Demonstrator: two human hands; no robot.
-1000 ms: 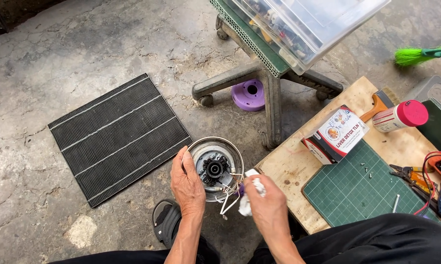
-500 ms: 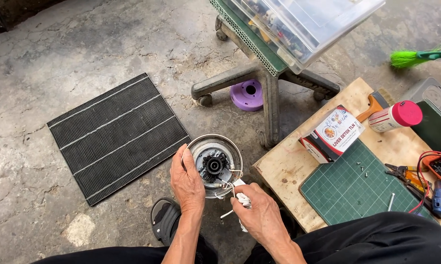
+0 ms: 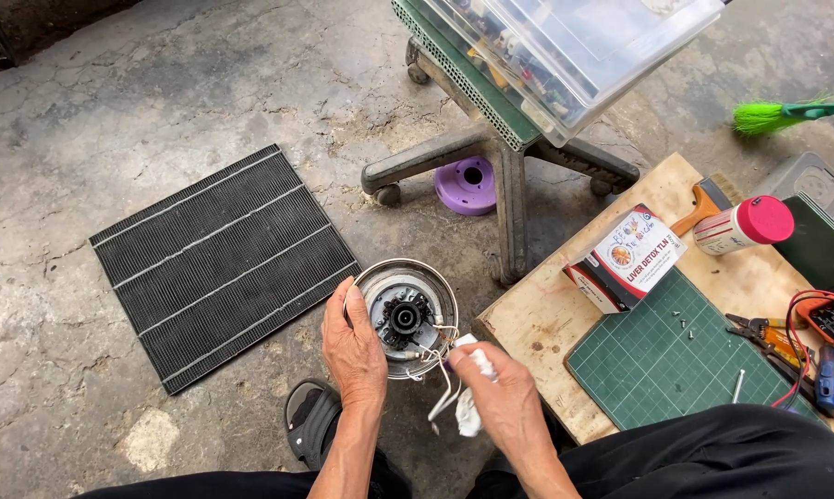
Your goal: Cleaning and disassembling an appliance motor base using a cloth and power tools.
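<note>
While gripped, motor (image 3: 406, 316) beside board edge (image 3: 518, 296).

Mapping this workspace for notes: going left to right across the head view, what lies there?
Black ribbed rectangular filter panel → round metal motor housing → small printed cardboard box → white bottle with red cap → bright green brush.

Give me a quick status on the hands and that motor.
Left hand steadies round motor housing by its rim. Right hand grips white connector, wires run to motor. Black filter panel lies left, apart.
</note>
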